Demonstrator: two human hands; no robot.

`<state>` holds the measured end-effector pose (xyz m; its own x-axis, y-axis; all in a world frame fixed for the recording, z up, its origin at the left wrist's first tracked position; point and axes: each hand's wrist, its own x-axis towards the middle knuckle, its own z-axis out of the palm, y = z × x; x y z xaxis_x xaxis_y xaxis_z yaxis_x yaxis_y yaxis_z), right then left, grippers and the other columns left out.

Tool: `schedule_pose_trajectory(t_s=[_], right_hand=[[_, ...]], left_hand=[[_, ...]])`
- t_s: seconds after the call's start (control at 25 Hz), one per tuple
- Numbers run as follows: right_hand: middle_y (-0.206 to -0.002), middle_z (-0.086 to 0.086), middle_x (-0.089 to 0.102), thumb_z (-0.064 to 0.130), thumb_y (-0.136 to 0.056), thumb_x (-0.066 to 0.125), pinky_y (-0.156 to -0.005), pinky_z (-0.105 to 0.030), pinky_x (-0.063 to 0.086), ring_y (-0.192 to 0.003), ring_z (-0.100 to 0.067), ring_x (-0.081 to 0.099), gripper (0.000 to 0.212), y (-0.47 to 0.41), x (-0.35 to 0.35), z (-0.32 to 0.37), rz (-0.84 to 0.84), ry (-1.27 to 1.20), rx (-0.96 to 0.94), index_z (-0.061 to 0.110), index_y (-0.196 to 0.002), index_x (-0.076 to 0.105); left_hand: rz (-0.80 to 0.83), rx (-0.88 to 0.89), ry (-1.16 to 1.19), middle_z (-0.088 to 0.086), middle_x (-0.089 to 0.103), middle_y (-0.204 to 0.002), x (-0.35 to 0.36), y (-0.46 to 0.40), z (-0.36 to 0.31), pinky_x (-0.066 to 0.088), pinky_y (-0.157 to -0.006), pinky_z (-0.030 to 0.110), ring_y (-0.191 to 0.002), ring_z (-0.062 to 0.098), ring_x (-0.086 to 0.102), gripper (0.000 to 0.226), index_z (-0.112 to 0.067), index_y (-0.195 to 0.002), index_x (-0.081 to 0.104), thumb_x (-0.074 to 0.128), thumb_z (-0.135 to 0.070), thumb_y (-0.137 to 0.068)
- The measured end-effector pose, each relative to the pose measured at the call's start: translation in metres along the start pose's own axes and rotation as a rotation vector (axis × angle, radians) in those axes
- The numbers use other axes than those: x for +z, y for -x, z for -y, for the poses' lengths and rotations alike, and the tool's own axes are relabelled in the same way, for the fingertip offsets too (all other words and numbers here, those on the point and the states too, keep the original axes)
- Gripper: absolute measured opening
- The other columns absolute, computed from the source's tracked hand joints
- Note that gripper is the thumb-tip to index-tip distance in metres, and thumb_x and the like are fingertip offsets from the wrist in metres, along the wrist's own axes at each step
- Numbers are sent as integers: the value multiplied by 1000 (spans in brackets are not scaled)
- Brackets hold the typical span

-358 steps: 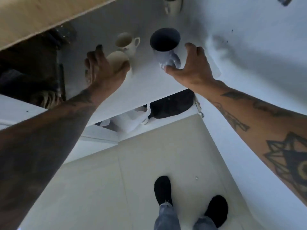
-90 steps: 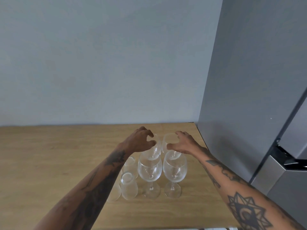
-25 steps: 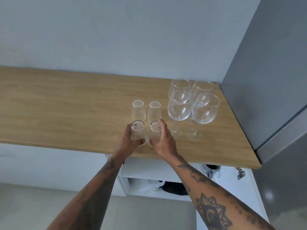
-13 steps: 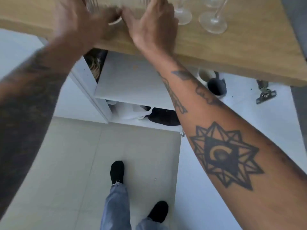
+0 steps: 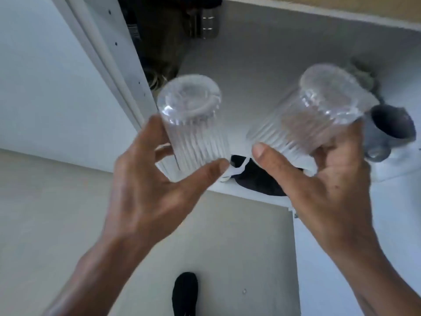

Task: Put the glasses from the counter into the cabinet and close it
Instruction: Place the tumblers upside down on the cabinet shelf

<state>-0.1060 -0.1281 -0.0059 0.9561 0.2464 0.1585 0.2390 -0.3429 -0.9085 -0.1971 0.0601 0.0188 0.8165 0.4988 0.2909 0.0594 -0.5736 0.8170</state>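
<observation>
- Glasses: two ribbed ones, both held up in front of the open cabinet shelf (image 5: 262, 65).
- Left glass (image 5: 193, 119) base points about 12 o'clock, left hand (image 5: 155, 179) pinching its sides from 6 o'clock.
- Right glass (image 5: 314, 110) tilts toward 1 o'clock, right hand (image 5: 319, 185) wrapped round its lower part.
- Grey mug (image 5: 387, 131) sits on the shelf at 3 o'clock.
</observation>
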Motion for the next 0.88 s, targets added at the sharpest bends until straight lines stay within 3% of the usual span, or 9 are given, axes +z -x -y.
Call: schedule_pose_trajectory(t_s=[0.08, 0.12, 0.16, 0.24, 0.36, 0.56, 0.68, 0.8, 0.88], right_hand=[[-92, 16, 70, 48, -66, 84, -66, -3, 48, -88, 3, 68, 63, -26, 8, -15, -63, 95, 43, 30, -115, 48], [-88, 18, 67, 44, -66, 84, -63, -2, 46, -85, 1, 67, 64, -42, 15, -25, -46, 92, 109, 27, -116, 47], [-88, 19, 64, 42, -67, 84, -66, -7, 47, -86, -5, 66, 66, -69, 27, -37, -85, 116, 178, 26, -118, 46], [-99, 8, 65, 41, -67, 83, -82, -28, 53, -95, -23, 65, 73, -114, 45, -61, -85, 166, 213, 24, -125, 43], [-121, -4, 66, 46, -64, 82, -94, -42, 52, -111, -30, 63, 84, -172, 66, -83, -111, 257, 187, 23, -133, 40], [-132, -8, 63, 47, -68, 80, -95, -35, 49, -118, -32, 60, 91, -204, 91, -111, -96, 340, 175, 25, -142, 32], [-150, -11, 47, 38, -73, 82, -106, -32, 43, -134, -29, 49, 105, -192, 83, -86, -39, 255, 278, 23, -153, 16], [-153, -7, 41, 29, -83, 76, -114, -37, 37, -139, -23, 42, 87, -122, 56, -18, 43, 198, 273, 20, -152, 24], [-135, 9, 60, 33, -80, 76, -102, -33, 50, -122, -11, 59, 65, -58, 35, 45, 148, 107, 157, 31, -138, 46]], left_hand=[[66, -126, 43, -39, 64, -106, 27, -15, 23, 56, -74, 9, -98, -13, 64, 65, -41, -120, 54, 82, -60, -64], [99, -163, 14, -34, 66, -106, 45, -32, 37, 59, -77, 18, -98, -8, 66, 69, -35, -123, 52, 84, -53, -64], [120, -197, -28, -24, 67, -111, 64, -54, 51, 59, -80, 27, -101, 3, 67, 73, -29, -127, 50, 85, -48, -66], [120, -196, -122, -2, 67, -121, 94, -101, 82, 50, -78, 27, -106, 22, 65, 79, -20, -133, 46, 84, -43, -69], [89, -194, -150, 5, 66, -125, 124, -156, 115, 42, -78, 24, -110, 28, 62, 83, -19, -135, 44, 85, -42, -67], [121, -197, -79, 4, 61, -132, 153, -194, 140, 44, -81, 24, -116, 26, 59, 90, -16, -138, 41, 88, -38, -64], [182, -271, -56, 6, 49, -147, 139, -179, 126, 42, -101, 25, -133, 23, 47, 101, -13, -150, 32, 88, -30, -67], [197, -317, 8, 6, 49, -148, 85, -117, 84, 44, -111, 32, -134, 22, 50, 70, -17, -148, 41, 74, -20, -86], [100, -114, 63, -2, 66, -124, 31, -70, 33, 59, -88, 31, -108, 15, 68, 36, -24, -124, 64, 69, -16, -89]])
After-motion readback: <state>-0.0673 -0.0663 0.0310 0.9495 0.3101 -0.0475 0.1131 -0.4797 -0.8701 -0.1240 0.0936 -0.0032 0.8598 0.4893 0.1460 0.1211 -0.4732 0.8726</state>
